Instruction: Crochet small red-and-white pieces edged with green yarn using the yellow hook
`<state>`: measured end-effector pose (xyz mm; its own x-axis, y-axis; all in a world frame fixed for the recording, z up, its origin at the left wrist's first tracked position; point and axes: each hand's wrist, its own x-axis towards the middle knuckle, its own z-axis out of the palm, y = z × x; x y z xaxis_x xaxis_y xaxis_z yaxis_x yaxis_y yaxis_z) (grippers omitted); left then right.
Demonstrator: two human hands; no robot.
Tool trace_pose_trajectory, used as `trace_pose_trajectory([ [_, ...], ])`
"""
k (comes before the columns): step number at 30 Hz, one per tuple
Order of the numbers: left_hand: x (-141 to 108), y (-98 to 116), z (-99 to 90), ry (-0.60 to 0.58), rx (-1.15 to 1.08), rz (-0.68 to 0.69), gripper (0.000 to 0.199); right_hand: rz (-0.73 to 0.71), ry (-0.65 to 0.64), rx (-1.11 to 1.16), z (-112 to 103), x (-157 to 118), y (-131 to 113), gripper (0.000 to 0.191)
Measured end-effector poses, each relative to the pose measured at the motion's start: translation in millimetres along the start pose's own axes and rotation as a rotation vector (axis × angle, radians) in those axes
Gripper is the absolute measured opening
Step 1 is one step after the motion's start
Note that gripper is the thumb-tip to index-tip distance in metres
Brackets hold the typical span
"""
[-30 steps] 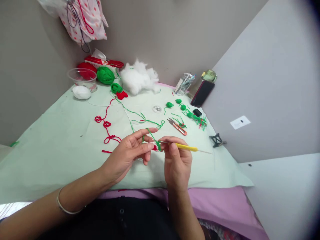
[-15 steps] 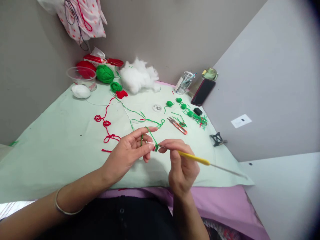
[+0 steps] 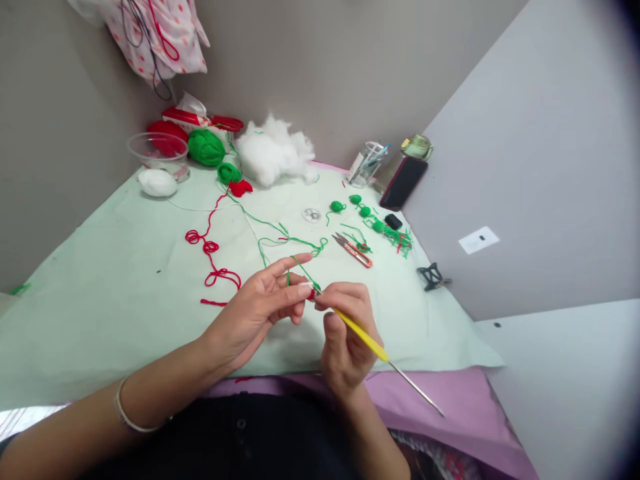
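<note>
Between the thumb and fingers of my left hand (image 3: 273, 293) is a small crochet piece (image 3: 313, 291) in red, white and green, mostly covered by the fingertips. Green yarn (image 3: 304, 270) runs from the raised left index finger down to the piece. My right hand (image 3: 350, 330) grips a crochet hook (image 3: 363, 335) by its yellow handle, the metal shaft sticking out behind toward my body. The hook's front tip meets the piece, though its exact place in the stitches is too small to tell.
Thread snips (image 3: 353, 250) and small green crocheted balls (image 3: 365, 211) lie to the right. Loose red yarn (image 3: 211, 247) spreads on the left. White stuffing (image 3: 275, 152), a green yarn ball (image 3: 207, 148) and a clear tub (image 3: 159, 148) stand at the back. A phone (image 3: 404, 183) leans at the right.
My right hand has shifted slightly left and turned, so the hook's rear end now points more steeply down toward my body. My left hand still holds the piece. The whole view has shifted slightly.
</note>
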<state>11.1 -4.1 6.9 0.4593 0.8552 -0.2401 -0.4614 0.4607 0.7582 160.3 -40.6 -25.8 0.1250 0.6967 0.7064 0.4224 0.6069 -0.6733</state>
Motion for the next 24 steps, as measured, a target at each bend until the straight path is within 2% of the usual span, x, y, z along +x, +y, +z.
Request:
trace_pose_trajectory([
  [3,1.3,-2.2,2.0,0.038,0.038,0.068,0.058,0.072,0.024,0.007,1.9,0.7,-0.8,0.02],
  [5,1.7,-4.9,3.1,0.073,0.082,0.159,0.06,0.01,0.024,-0.066,6.9,-3.1,1.9,0.029],
  [7,1.7,-6.9,3.1,0.092,0.09,0.213,0.061,-0.119,0.049,-0.187,12.2,-8.3,5.4,0.042],
  [10,1.9,-5.8,0.2,0.047,0.013,0.093,0.059,-0.224,0.09,-0.258,12.8,-12.0,8.2,0.05],
  [12,2.3,-2.1,-3.0,0.022,-0.039,-0.02,0.056,-0.156,0.044,-0.177,6.8,-8.6,7.5,0.042],
  [14,2.4,2.5,-5.7,0.025,-0.064,-0.069,0.052,-0.021,0.003,-0.015,-0.9,-1.6,6.3,0.03],
  [17,1.4,7.2,-6.3,0.024,-0.07,-0.046,0.047,0.158,0.02,0.321,-7.7,9.5,6.0,0.023],
  [19,0.3,7.4,-4.7,0.01,-0.059,-0.015,0.047,0.216,0.022,0.446,-7.3,13.9,6.6,0.021],
  [24,0.1,-0.7,-2.3,-0.018,0.04,0.052,0.044,0.147,-0.034,0.196,-0.4,12.9,4.8,0.022],
])
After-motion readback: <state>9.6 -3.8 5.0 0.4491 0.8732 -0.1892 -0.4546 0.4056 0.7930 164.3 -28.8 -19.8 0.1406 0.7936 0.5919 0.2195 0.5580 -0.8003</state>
